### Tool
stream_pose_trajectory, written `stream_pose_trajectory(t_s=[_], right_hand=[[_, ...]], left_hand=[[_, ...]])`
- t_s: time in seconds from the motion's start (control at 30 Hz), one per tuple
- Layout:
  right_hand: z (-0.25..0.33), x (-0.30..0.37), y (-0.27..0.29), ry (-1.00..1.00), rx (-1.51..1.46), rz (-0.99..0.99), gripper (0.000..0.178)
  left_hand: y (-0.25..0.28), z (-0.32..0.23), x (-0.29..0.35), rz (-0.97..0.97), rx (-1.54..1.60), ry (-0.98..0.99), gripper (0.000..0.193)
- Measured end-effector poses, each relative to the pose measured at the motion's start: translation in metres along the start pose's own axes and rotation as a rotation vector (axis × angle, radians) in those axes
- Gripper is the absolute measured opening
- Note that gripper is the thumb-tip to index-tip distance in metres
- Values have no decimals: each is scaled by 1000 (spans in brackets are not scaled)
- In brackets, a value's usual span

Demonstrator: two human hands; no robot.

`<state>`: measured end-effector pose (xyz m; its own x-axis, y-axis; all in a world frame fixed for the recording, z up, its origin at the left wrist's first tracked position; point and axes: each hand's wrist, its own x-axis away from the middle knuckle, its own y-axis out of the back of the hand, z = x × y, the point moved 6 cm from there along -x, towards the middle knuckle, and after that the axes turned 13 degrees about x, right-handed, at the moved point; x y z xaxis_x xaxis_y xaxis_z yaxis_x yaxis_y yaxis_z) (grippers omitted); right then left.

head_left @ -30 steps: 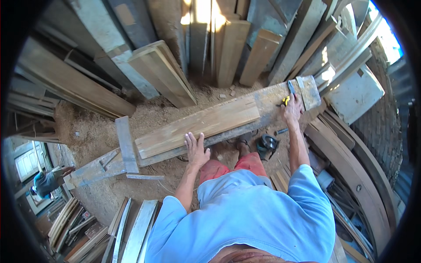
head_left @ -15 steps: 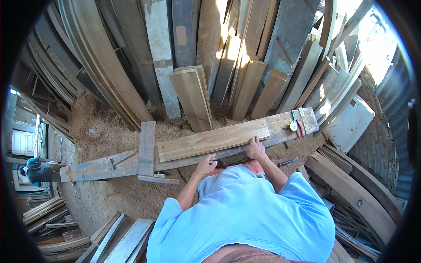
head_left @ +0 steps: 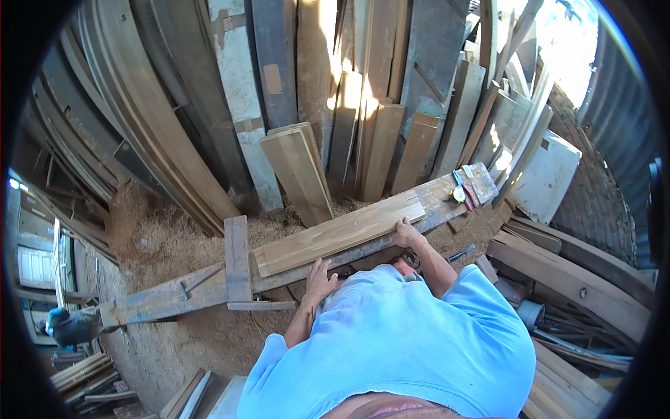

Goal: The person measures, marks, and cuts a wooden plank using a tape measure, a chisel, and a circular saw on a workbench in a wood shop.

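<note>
A pale wooden board (head_left: 342,234) lies lengthwise on a long, worn plank bench (head_left: 447,197) in front of me. At the board's right end my right hand (head_left: 406,234) grips its near edge, with the fingers curled and partly hidden. My left hand (head_left: 320,281) rests at the near edge of the bench, below the board's left half. Its fingers are stretched toward the board; I cannot tell whether they touch it. Left of the board, a short flat plank (head_left: 237,257) lies across the bench.
A tape measure (head_left: 458,194) and red-handled tools lie at the bench's right end. A hammer-like tool (head_left: 199,281) lies on its left part. Tall boards (head_left: 276,77) lean along the far side above wood shavings (head_left: 164,230). Stacked timber (head_left: 572,279) is at right. Another person (head_left: 72,325) is far left.
The view has shifted and tilted slightly. My left hand has drawn a little down and left, its fingers straighter. My right hand stays at the board's right end.
</note>
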<state>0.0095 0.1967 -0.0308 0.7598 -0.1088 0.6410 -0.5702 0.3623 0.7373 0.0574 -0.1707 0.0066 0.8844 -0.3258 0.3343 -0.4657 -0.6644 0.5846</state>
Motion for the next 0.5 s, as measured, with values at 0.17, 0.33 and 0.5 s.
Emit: stream_pose_trajectory(t_s=[0.17, 0.33, 0.5], right_hand=[[-27, -1, 3, 34, 23, -60, 75], [-31, 3, 2, 94, -30, -70, 76], [-26, 14, 12, 87, 9, 122, 83]], left_hand=[[13, -45, -57, -44, -162, 37, 81], [12, -59, -117, -73, -260, 185, 101], [-15, -59, -148, 181, -198, 493, 116]])
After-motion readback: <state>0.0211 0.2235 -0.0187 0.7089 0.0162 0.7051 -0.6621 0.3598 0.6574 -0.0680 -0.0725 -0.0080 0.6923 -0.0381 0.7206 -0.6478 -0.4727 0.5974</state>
